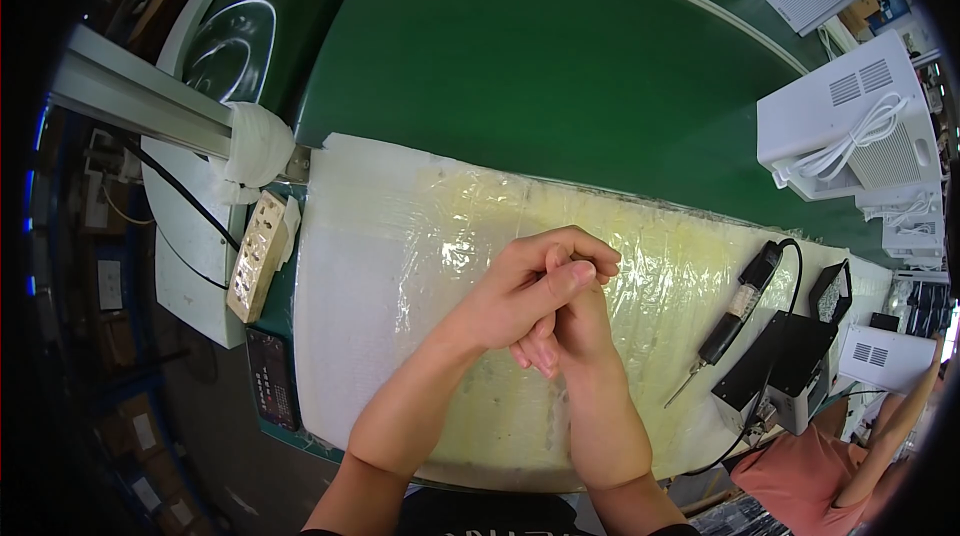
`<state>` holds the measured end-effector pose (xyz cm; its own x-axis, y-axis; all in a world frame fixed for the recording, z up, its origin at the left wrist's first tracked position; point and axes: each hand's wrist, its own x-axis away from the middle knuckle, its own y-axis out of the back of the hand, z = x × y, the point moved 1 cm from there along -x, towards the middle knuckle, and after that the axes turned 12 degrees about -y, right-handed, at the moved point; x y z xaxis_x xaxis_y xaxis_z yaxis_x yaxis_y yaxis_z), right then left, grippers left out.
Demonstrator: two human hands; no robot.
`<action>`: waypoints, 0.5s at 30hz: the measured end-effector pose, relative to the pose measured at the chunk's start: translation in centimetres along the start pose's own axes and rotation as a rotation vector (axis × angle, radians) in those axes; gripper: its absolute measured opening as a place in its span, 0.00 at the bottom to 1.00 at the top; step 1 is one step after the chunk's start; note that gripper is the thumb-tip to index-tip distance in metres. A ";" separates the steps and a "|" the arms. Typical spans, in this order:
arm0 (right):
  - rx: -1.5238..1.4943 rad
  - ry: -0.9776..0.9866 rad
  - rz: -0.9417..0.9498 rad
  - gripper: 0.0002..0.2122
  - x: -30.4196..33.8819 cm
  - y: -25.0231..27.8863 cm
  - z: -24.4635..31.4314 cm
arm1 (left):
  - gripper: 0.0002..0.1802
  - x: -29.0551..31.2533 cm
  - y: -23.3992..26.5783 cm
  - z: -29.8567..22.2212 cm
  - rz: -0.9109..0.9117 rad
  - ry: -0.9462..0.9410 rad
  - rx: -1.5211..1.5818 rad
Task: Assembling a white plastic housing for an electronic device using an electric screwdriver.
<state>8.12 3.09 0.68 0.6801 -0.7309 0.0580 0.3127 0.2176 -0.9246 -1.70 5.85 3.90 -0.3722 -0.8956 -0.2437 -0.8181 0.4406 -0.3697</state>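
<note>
Over the middle of the plastic-wrapped white mat (350,266), my two hands are clasped together. My left hand (520,286) lies across the right one, its fingers bent over at the top. My right hand (582,311) is folded into it, with some fingertips poking out below the left palm. No object shows between them, though the inside of the clasp is hidden. To the right, apart from both hands, an electric screwdriver (740,301) with a long thin bit rests on the mat, its cable running to a black box (775,361).
A green conveyor belt (560,66) runs beyond the mat. A power strip (258,256) and a dark device (272,376) sit at the left edge, near a metal post (140,91). White appliances (850,126) with coiled cords stand at right. A co-worker's arm (895,426) reaches one.
</note>
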 end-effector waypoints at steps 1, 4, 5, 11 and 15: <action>-0.007 0.000 -0.021 0.20 0.0 -0.1 0.0 | 0.15 0.0 0.0 0.0 0.003 0.000 0.003; -0.032 -0.001 -0.085 0.21 0.2 -0.5 0.1 | 0.20 -0.1 -0.3 -0.3 -0.013 -0.005 -0.055; -0.032 -0.002 -0.084 0.21 0.1 -0.7 0.1 | 0.20 0.0 -0.3 -0.3 -0.014 -0.005 -0.056; -0.012 -0.022 -0.266 0.24 0.2 -1.5 1.0 | 0.17 0.0 -0.2 0.0 -0.030 -0.007 -0.163; 0.382 0.053 -0.459 0.26 0.4 -1.2 1.2 | 0.15 0.0 -0.3 0.3 -0.175 -0.119 -0.412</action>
<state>8.80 3.30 2.29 0.3879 -0.8345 0.3913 0.7896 0.0819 -0.6081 -1.31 5.76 3.73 -0.1796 -0.9305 -0.3193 -0.9791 0.2004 -0.0333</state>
